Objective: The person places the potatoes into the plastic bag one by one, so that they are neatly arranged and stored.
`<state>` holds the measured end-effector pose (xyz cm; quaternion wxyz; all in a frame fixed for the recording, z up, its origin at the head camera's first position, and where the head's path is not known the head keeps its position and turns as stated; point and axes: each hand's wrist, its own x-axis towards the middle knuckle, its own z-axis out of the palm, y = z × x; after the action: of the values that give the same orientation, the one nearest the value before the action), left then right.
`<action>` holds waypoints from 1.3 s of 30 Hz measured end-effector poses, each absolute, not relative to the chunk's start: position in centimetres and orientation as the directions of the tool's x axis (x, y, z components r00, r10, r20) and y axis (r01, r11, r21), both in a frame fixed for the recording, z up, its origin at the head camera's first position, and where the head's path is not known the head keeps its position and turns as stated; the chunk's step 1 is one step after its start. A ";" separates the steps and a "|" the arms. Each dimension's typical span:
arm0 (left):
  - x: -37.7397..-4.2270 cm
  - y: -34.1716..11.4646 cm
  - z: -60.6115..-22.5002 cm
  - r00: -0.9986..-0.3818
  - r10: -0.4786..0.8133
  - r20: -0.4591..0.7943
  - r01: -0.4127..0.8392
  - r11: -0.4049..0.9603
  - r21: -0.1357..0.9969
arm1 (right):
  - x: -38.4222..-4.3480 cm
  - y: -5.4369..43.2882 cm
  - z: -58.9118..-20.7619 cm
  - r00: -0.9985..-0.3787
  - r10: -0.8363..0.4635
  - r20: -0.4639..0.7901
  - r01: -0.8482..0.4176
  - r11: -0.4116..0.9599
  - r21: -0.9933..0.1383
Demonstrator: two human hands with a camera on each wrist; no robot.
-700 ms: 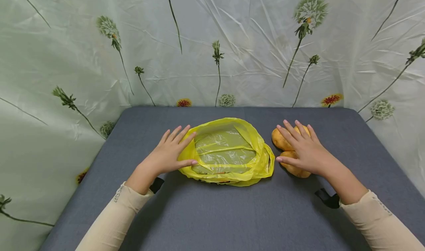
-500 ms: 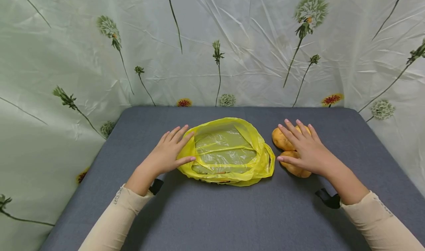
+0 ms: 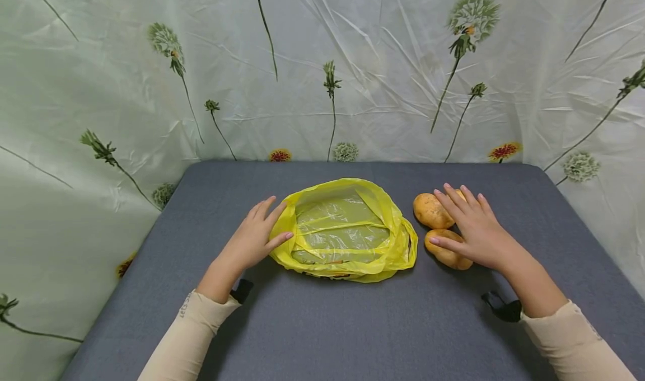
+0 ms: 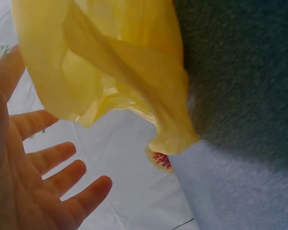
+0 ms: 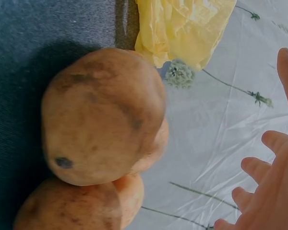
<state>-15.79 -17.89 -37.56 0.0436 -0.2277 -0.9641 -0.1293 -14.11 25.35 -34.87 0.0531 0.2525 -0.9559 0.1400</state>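
A yellow plastic bag (image 3: 282,252) sits with its mouth spread wide in the middle of the table. My left hand (image 3: 252,238) hovers at the bag's left edge, fingers extended and apart. In the left wrist view the thumb and index tip overlap the bag; I cannot tell whether they touch it. My right hand (image 3: 478,233) is spread over several potatoes, with a potato (image 3: 432,211) at the back and another potato (image 3: 450,250) in front. The right wrist view shows a gap between the fingers and the nearest potato (image 5: 103,115). Part of the pile lies hidden beneath the hand.
The table (image 3: 353,325) has a dark grey-blue cloth cover. Behind and to the sides hangs a pale curtain (image 3: 383,90) with a flower print. A black strap (image 3: 501,307) shows at the right wrist, and a similar strap (image 3: 242,290) at the left.
My left hand has drawn slightly away from the bag, its fingers less spread. My right hand has shifted a little to the right, uncovering more of the potatoes. Bag and potatoes stay put.
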 end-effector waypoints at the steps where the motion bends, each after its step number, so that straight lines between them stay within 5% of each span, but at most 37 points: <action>1: -15.8 -17.9 -37.7 -0.901 0.414 0.133 0.434 0.866 0.247 | -14.0 25.5 -35.0 -0.868 -0.465 0.176 -0.496 0.832 -0.247; 27: -16.0 -18.3 -40.5 -0.936 0.305 0.179 0.351 0.741 0.572 | -11.8 30.1 -38.1 -0.926 -0.278 0.257 -0.373 0.777 -0.507; 39: -16.1 -19.0 -41.2 -0.968 0.235 0.086 0.181 0.419 0.890 | -10.0 32.6 -39.3 -0.986 -0.090 0.137 -0.155 0.788 -0.596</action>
<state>-16.06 -18.99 -41.21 -0.0256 -0.1234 -0.8420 -0.5246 -9.99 32.58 -39.28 0.0506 0.0649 -0.9441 0.3191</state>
